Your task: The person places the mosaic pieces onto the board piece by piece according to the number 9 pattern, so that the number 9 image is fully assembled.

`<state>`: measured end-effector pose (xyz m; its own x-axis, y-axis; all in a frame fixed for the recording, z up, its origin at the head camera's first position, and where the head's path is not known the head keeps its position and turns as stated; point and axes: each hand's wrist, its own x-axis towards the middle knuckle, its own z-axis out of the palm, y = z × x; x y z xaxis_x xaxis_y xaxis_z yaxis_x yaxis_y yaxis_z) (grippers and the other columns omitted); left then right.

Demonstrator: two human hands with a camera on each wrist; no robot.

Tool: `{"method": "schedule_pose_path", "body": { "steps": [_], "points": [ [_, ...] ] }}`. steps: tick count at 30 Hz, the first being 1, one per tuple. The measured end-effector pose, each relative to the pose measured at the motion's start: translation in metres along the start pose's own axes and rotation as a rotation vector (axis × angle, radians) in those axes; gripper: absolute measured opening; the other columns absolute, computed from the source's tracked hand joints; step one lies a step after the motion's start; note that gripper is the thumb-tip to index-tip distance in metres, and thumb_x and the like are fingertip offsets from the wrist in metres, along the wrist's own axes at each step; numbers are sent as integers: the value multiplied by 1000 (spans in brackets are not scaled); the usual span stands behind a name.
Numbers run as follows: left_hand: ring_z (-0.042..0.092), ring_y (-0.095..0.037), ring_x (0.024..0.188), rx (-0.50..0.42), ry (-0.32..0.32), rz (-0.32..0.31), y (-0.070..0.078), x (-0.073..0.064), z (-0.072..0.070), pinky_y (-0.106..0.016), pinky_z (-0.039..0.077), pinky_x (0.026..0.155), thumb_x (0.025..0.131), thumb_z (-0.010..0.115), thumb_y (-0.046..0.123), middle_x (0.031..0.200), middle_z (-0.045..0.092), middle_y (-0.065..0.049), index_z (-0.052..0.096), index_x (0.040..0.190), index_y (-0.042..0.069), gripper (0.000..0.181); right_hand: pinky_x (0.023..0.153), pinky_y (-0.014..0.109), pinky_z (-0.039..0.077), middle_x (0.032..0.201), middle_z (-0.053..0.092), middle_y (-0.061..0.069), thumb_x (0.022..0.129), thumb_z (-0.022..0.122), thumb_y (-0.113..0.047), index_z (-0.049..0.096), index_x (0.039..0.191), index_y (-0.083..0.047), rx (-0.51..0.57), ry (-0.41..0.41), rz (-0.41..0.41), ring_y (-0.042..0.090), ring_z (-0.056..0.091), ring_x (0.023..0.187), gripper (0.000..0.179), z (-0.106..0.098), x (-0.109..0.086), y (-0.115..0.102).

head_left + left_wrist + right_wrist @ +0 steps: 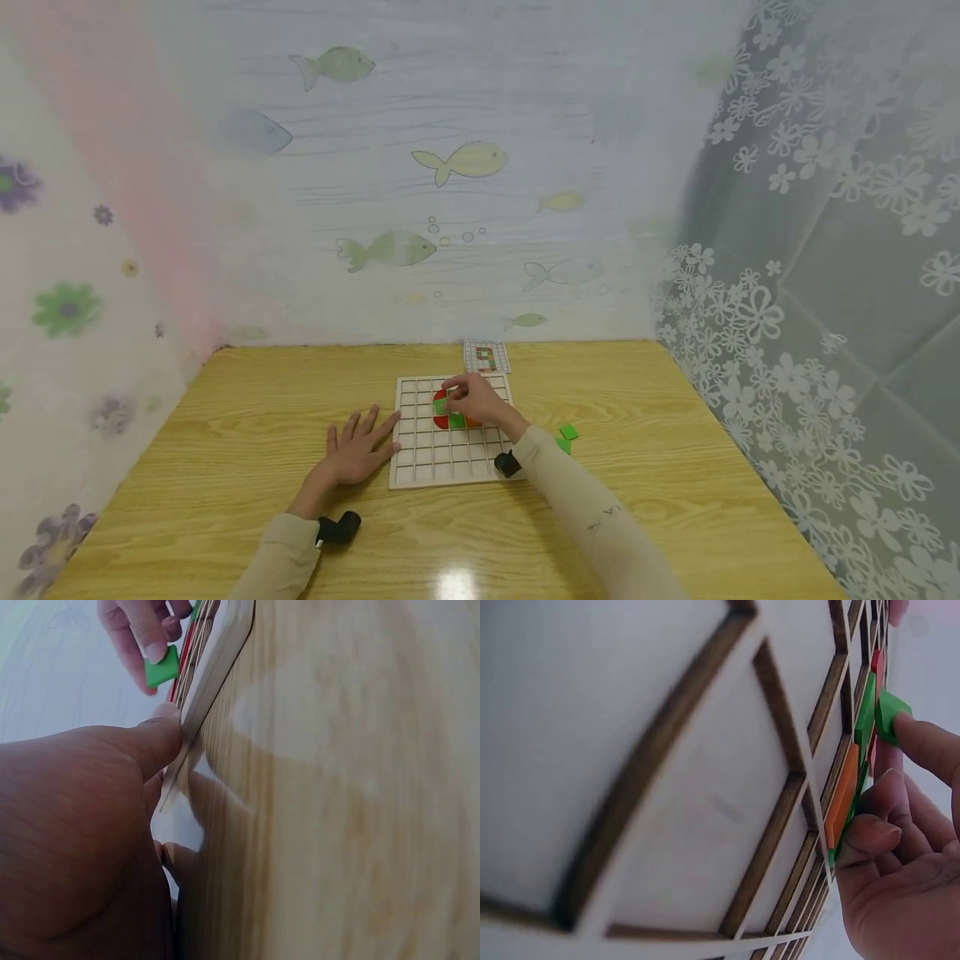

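A pale wooden grid board lies on the table. My right hand is over its upper middle, pinching a green square tile between thumb and finger. The tile is tilted above the board in the right wrist view. Beneath the hand, red pieces, a green tile and an orange piece sit in the grid; the hand hides part of this group. My left hand rests on the table with fingers spread, its thumb and fingertips at the board's left edge.
Behind the board lies a printed card with a coloured grid pattern. Two loose green tiles lie on the wooden table to the right of the board. A wall with fish drawings stands behind the table.
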<state>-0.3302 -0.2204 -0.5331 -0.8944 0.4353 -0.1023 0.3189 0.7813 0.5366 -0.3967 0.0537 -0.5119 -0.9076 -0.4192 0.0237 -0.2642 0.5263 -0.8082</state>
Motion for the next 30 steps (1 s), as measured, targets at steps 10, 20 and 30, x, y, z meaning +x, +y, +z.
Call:
{"method": "schedule_pose_path", "body": {
  "steps": [10, 20, 30],
  "points": [
    [-7, -53, 152, 2, 13, 6, -1, 0, 1, -76, -15, 110, 108, 46, 44, 170, 4, -22, 26, 163, 18, 65, 79, 30, 52, 110, 71, 13, 100, 66, -10, 59, 140, 0, -53, -79, 42, 20, 66, 97, 43, -3, 6, -1],
    [-7, -53, 152, 1, 15, 6, -1, -1, 1, -76, -15, 111, 108, 47, 44, 169, 4, -23, 26, 163, 18, 65, 82, 33, 56, 109, 72, 11, 100, 65, -9, 68, 129, -1, -69, -80, 47, 20, 68, 97, 30, -2, 8, 1],
    [-8, -53, 152, -43, 32, 32, -1, -5, 4, -73, -18, 111, 107, 46, 49, 169, 4, -24, 25, 163, 17, 68, 77, 30, 57, 99, 74, 11, 93, 74, -9, 75, 105, 0, -32, -22, 44, 16, 67, 85, 14, -2, 4, 0]
  ]
}}
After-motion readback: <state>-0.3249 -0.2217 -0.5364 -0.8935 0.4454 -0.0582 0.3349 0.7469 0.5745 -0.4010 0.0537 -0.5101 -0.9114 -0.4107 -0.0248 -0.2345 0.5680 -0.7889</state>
